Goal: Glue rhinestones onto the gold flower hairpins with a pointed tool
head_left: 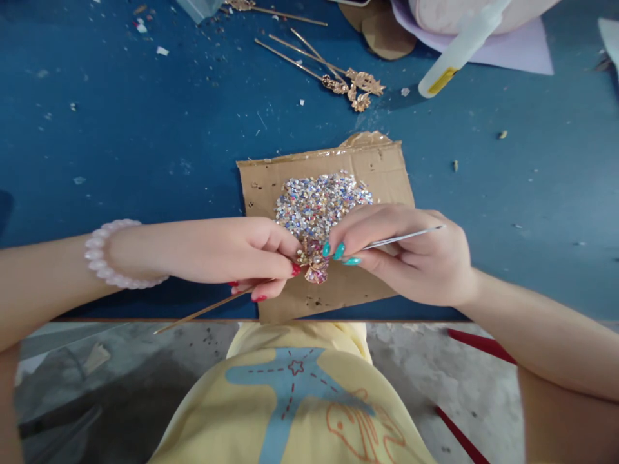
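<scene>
My left hand (261,252) is closed around a hair stick (316,265), its gold shaft slanting down to the left past the table edge. Pink and gold flower-like ornament forms its head, just beyond my fingertips. From the right, my right hand (403,252) pinches a thin silvery tool (401,238), maybe tweezers or a pick; the fingers hide its tip at the ornament. Beneath both hands lies a piece of cardboard (387,171), bearing a heap of small glittering stones (322,200) in blue, white, gold and red.
Several gold hair sticks (358,84) lie on the blue table (145,129) beyond the cardboard. A white bottle with a yellow label (459,51) stands at the back right, near a lilac sheet (525,48). Small scraps are scattered about. The table's front edge runs just below my hands.
</scene>
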A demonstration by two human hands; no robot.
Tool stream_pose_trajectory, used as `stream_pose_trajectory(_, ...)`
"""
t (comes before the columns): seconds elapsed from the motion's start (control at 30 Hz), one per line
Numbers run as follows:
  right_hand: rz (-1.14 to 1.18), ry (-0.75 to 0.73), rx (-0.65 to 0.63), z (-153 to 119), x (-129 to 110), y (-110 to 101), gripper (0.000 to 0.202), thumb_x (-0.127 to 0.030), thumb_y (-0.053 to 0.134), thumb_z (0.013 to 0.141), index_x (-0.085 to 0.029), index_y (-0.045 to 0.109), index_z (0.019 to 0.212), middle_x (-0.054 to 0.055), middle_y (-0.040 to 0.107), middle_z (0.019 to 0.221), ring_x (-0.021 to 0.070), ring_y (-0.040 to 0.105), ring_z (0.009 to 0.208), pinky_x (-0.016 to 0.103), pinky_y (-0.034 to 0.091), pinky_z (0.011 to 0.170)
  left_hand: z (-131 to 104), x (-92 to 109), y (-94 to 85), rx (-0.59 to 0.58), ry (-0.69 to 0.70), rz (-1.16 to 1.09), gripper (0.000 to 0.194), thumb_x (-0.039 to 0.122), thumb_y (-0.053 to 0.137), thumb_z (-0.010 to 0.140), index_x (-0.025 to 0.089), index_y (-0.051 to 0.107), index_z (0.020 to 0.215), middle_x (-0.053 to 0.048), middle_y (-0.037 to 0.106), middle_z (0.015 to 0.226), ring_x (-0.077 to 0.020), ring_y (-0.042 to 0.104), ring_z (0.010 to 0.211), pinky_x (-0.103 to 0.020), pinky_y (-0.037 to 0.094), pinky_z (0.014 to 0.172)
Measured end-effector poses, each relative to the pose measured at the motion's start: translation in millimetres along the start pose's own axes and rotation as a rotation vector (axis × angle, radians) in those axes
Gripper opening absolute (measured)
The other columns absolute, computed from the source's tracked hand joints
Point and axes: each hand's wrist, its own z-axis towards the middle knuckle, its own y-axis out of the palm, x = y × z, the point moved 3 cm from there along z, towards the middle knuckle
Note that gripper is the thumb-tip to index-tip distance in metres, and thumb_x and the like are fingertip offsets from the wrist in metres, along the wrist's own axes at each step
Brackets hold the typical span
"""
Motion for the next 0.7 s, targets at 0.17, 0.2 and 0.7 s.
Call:
stream_pose_trajectory(0.17,0.003,-0.001,-0.008,0.0,-0.1,-0.2,0.010,-0.012,0.060,0.096,-0.018,0.065,0.090,0.005,0.077,0.089,0.0126,0.075,0.090,0.026,0.063,0.083,-0.3,0.3,0.0,0.002,-0.015,-0.009,0.023,0.022,0.051,0.091,0.020,0.053,0.068,0.003,0.058,0.059,-0.0095,0.045,0.048,-0.021,0.037,0.046)
stream_pose_trajectory(0.2,0.004,-0.005,-0.010,0.0,-0.2,-0.3,0.010,-0.012,0.060,0.096,-0.018,0.065,0.090,0.005,0.077,0.089,0.0126,0.075,0.090,0.026,0.063,0.083,-0.3,0.4,0.0,0.003,-0.017,-0.012,0.023,0.022,0.052,0.090,0.020,0.054,0.068,0.003,0.058,0.058,-0.0095,0.045,0.048,-0.021,0.037,0.047)
stream_pose_trajectory(0.7,0.006,-0.009,0.000,0.0,-0.4,0.2,0.011,-0.014,0.059,0.097,-0.019,0.065,0.089,0.005,0.077,0.088,0.0125,0.075,0.088,0.027,0.063,0.082,1.2,-0.3,-0.1,0.009,-0.022,-0.015,0.024,0.022,0.050,0.092,0.020,0.053,0.068,0.004,0.057,0.059,-0.0096,0.045,0.049,-0.021,0.036,0.047)
